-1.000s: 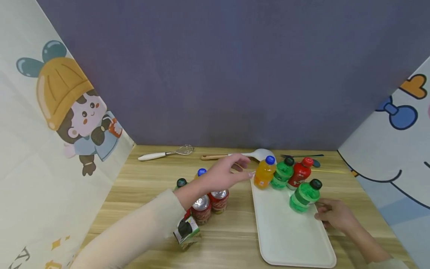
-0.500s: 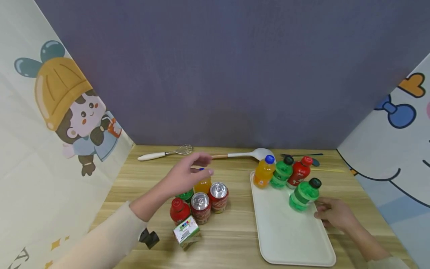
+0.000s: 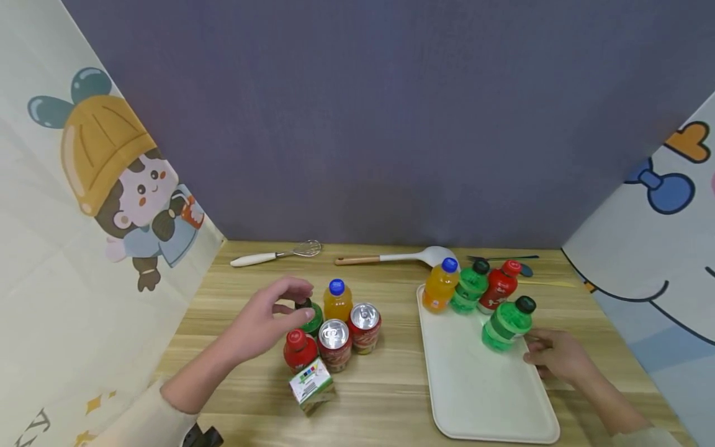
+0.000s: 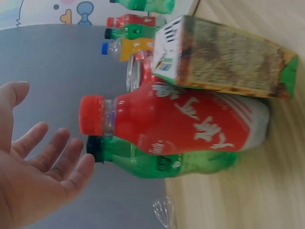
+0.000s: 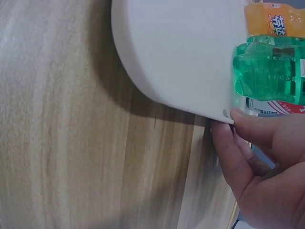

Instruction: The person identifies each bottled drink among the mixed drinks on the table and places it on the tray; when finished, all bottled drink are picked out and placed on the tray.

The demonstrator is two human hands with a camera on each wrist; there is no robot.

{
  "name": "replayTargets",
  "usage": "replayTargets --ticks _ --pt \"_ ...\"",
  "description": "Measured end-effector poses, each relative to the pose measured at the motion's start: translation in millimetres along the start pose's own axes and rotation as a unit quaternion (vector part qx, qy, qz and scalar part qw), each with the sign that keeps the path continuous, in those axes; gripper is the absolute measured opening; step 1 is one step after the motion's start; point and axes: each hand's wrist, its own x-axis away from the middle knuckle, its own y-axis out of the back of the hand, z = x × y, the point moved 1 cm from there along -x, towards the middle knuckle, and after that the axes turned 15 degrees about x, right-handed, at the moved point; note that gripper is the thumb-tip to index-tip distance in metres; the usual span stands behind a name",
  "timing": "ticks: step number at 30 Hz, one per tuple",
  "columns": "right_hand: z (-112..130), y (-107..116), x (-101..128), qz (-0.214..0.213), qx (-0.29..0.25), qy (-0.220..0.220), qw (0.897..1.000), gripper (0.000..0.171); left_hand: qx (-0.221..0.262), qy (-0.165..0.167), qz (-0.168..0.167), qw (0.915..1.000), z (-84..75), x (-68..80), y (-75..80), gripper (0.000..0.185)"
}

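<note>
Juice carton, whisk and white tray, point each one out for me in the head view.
juice carton point(image 3: 311, 385), head view, on its printed top face.
whisk point(image 3: 275, 254), head view, where the white handle meets the wire.
white tray point(image 3: 475, 385), head view, on the bare floor near its front end.

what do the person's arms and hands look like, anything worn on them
Both hands are bare: no gloves, rings or watch visible. The left hand comes out of a long cream sleeve that ends just past the wrist. The right hand shows a bare forearm, with a pale sleeve edge only at the bottom of the head view. A small black object sits under the left sleeve.
</note>
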Motion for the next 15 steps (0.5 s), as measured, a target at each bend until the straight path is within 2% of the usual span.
replayTargets --ticks 8,15 --pt "0.3 -0.4 1.9 0.003 -0.009 -0.001 1.0 0.069 0.011 0.023 -0.009 0.9996 14.6 23.5 2.2 0.042" --pt "-1.7 -0.5 0.7 -0.005 -0.001 0.003 1.0 0.069 0.013 0.05 -0.008 0.9986 30.3 34.4 0.9 0.041"
